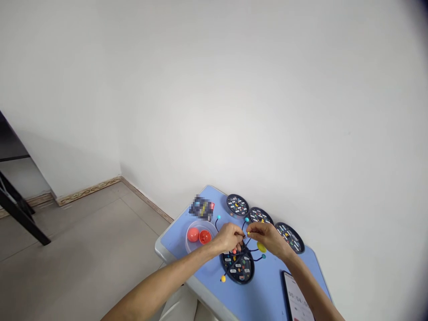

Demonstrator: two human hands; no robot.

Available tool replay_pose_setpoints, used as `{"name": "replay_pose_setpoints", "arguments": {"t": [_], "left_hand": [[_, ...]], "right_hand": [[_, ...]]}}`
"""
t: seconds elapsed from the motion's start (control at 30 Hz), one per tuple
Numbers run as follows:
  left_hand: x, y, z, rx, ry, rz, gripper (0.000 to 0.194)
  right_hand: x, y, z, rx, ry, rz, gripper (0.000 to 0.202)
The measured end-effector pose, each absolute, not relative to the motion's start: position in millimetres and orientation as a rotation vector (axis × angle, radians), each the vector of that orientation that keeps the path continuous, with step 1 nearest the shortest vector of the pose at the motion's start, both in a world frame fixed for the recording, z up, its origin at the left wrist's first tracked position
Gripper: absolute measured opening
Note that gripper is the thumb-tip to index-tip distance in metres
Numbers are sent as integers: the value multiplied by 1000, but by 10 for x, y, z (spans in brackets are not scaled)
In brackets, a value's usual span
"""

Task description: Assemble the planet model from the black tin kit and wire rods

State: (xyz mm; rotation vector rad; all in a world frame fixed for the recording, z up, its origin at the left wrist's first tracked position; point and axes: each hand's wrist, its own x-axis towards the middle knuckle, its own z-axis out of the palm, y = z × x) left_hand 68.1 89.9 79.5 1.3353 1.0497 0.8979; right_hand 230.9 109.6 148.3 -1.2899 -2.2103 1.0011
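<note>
My left hand (230,237) is closed in a pinch on a thin black rod of a model with several curved arms, though the fingers hide most of the grip. Facing it, my right hand (265,234) pinches a small yellow ball (248,233) between thumb and forefinger. Coloured balls tip the model's black arms (246,250), among them an orange ball (223,278), a teal ball (264,256) and a cyan ball (246,220). A larger yellow piece (261,246) sits below my right hand. Under the model lies a round black printed disc (242,271).
On the blue table (267,285), a clear round container (187,243) holds red ball pieces (193,234). Several black printed discs (237,205) line the wall side. A phone (297,296) showing a timer lies under my right forearm. A blurred packet (201,208) rests at the far left.
</note>
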Motion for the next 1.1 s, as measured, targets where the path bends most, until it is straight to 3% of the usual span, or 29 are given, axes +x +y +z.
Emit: {"name": "replay_pose_setpoints", "arguments": {"t": [0.27, 0.57, 1.1], "left_hand": [[704, 903, 812, 1340, 1034, 916, 19], [712, 929, 791, 1320, 1023, 929, 16], [754, 960, 693, 1262, 1035, 1006, 18]], "right_hand": [[2290, 1070, 1433, -1282, -2274, 919, 15], [2271, 1028, 1471, -1216, -2465, 597, 13], [2153, 912, 1545, -1057, -2808, 28, 33]]}}
